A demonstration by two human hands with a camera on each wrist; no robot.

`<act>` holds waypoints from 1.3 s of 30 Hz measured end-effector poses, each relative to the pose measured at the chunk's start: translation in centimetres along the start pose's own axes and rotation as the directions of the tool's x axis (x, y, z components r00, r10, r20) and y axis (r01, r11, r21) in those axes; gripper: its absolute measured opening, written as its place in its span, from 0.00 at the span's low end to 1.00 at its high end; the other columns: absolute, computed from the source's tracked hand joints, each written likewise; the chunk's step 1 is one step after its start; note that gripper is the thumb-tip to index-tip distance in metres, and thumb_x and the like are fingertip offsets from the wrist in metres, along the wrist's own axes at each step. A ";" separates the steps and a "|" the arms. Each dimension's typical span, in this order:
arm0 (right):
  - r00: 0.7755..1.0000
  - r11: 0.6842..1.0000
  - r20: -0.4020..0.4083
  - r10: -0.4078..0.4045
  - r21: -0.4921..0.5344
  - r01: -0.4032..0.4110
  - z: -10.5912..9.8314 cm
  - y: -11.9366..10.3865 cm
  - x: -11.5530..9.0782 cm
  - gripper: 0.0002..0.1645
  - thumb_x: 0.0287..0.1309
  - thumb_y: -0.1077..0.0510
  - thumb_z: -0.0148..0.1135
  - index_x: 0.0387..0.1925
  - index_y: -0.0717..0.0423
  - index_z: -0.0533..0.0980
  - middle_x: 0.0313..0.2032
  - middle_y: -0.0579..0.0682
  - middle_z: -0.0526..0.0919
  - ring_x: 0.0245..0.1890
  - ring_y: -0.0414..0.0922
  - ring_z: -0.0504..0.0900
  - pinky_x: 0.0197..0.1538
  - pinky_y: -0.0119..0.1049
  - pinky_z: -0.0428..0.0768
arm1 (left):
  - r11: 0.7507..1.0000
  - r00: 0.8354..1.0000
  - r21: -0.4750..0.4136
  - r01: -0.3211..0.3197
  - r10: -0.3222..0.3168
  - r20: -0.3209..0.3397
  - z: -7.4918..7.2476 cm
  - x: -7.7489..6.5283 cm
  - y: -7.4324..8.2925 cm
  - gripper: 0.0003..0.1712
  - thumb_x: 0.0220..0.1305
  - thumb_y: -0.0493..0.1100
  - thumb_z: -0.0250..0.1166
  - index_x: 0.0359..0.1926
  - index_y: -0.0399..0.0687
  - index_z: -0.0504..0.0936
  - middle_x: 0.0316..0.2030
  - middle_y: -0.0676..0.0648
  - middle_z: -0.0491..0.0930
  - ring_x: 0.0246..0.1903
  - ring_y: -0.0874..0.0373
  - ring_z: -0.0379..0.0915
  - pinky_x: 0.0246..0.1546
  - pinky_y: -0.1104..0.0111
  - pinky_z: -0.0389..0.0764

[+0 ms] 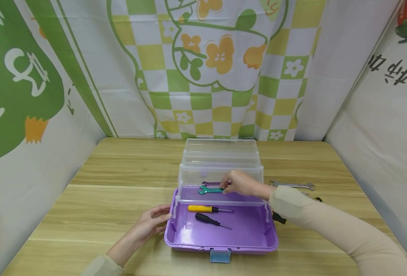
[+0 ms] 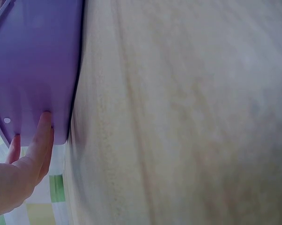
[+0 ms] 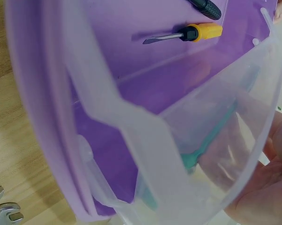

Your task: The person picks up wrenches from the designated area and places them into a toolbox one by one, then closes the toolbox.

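Note:
An opened purple toolbox [image 1: 248, 230] has clear stepped trays [image 1: 220, 158] raised at its back. My right hand [image 1: 240, 183] pinches the right end of a green open-end wrench [image 1: 209, 190] over the lowest clear tray, just in front of a purple wrench [image 1: 208, 184]. The right wrist view shows the green wrench [image 3: 216, 131] through the clear plastic, with the hand [image 3: 267, 183] behind it. My left hand [image 1: 148, 224] rests its extended fingers against the box's left wall [image 2: 38, 61]. Inside the box lie a yellow-handled screwdriver [image 1: 200, 209] and a black-handled screwdriver [image 1: 207, 219].
Right of the box, a silver wrench [image 1: 293, 185] lies on the wooden table [image 1: 120, 172], near small metal pieces partly behind my right sleeve. A black object [image 1: 279, 218] sticks out beside the box's right wall. A blue latch [image 1: 220, 256] hangs at the front.

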State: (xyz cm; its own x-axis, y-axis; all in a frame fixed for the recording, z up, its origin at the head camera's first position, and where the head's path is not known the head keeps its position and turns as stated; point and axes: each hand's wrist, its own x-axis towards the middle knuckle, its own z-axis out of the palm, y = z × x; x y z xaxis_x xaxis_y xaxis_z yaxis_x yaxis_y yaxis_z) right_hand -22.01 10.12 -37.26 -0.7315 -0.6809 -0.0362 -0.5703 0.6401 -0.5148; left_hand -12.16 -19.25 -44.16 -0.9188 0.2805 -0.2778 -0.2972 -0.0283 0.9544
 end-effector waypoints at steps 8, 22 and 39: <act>1.000 1.000 -0.017 0.008 0.002 -0.008 0.0 -0.2 -0.2 0.08 0.44 0.63 0.65 0.31 0.58 0.81 0.28 0.46 0.82 0.28 0.37 0.75 0.30 0.26 0.75 | 1.000 1.000 0.000 0.002 -0.002 -0.006 -0.1 0.0 0.0 0.34 0.58 0.39 0.57 0.60 0.26 0.53 0.56 0.32 0.62 0.46 0.55 0.70 0.50 0.59 0.73; 0.994 0.996 -0.104 0.017 -0.080 -0.026 0.5 -0.5 -0.4 0.09 0.44 0.61 0.65 0.32 0.57 0.82 0.32 0.49 0.83 0.34 0.42 0.78 0.36 0.33 0.78 | 1.000 1.000 0.018 0.001 -0.001 -0.003 0.0 0.0 0.1 0.35 0.59 0.40 0.56 0.61 0.26 0.52 0.58 0.29 0.58 0.48 0.54 0.69 0.51 0.58 0.72; 0.992 1.000 -0.120 -0.026 -0.016 0.025 0.3 -0.2 -0.6 0.09 0.44 0.64 0.64 0.33 0.60 0.81 0.30 0.50 0.83 0.29 0.40 0.77 0.30 0.26 0.76 | 1.000 1.000 -0.001 -0.002 0.002 0.003 0.1 -0.1 0.1 0.35 0.58 0.39 0.57 0.60 0.26 0.52 0.56 0.31 0.61 0.46 0.55 0.70 0.50 0.59 0.73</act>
State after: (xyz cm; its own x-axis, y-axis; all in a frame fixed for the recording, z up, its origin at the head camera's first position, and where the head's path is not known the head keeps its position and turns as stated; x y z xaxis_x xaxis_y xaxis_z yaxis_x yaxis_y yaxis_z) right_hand -21.34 10.24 -37.42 -0.7558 -0.6499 0.0803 -0.5939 0.6287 -0.5020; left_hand -12.06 -19.22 -44.03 -0.9185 0.2832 -0.2759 -0.2960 -0.0299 0.9547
